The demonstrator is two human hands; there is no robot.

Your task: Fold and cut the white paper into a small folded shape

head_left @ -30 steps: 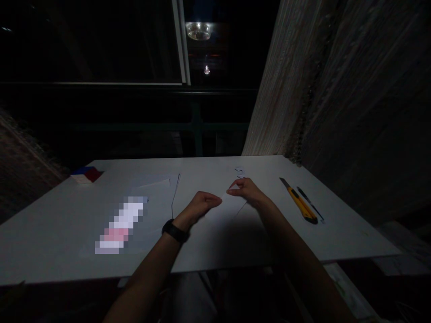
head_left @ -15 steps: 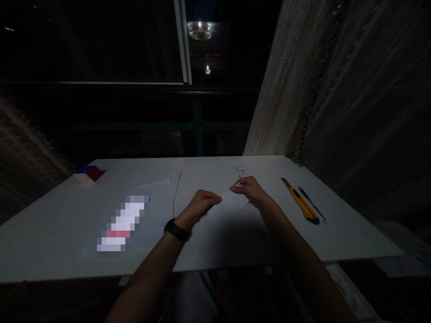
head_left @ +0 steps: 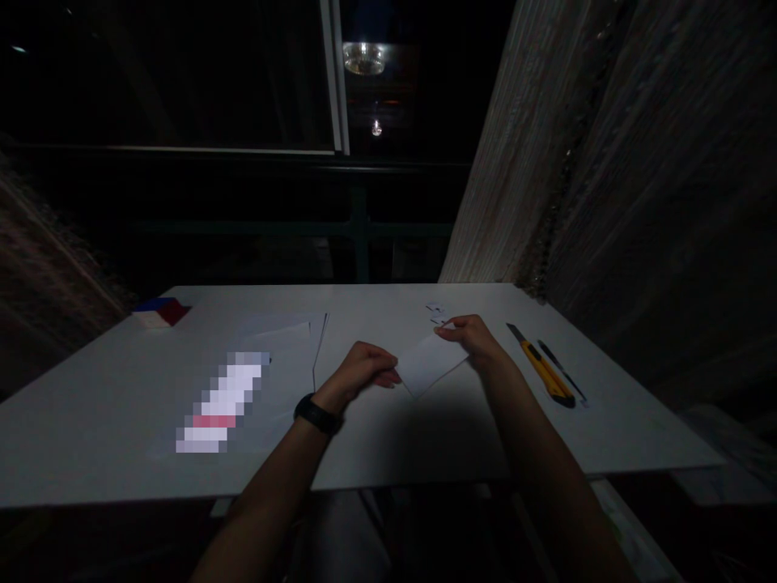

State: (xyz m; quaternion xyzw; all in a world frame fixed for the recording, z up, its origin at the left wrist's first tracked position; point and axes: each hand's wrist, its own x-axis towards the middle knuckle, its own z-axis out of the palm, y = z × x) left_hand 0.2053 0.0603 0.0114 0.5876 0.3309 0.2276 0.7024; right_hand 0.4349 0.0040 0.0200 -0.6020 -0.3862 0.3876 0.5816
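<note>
A small white sheet of paper [head_left: 430, 363] is held up between my two hands, tilted above the tabletop. My left hand [head_left: 366, 368], with a black band on its wrist, is closed in a pinch at the paper's left corner. On the far right corner, my right hand [head_left: 470, 336] grips the sheet between thumb and fingers. Just beyond the right hand lie small paper pieces [head_left: 435, 310] with dark marks, too small to read. The paper's shadow falls on the table below it.
The white table [head_left: 376, 453] holds larger paper sheets [head_left: 291, 364] at left, with a bright pixelated object [head_left: 224, 397] over them. A red, blue and white cube [head_left: 161, 312] sits far left. At right lie a yellow box cutter [head_left: 546, 372], blade out, and a dark pen [head_left: 562, 368].
My right hand has moved a little to the right with its corner of the paper. The sheet now shows flatter and wider between my hands; my left hand has barely moved.
</note>
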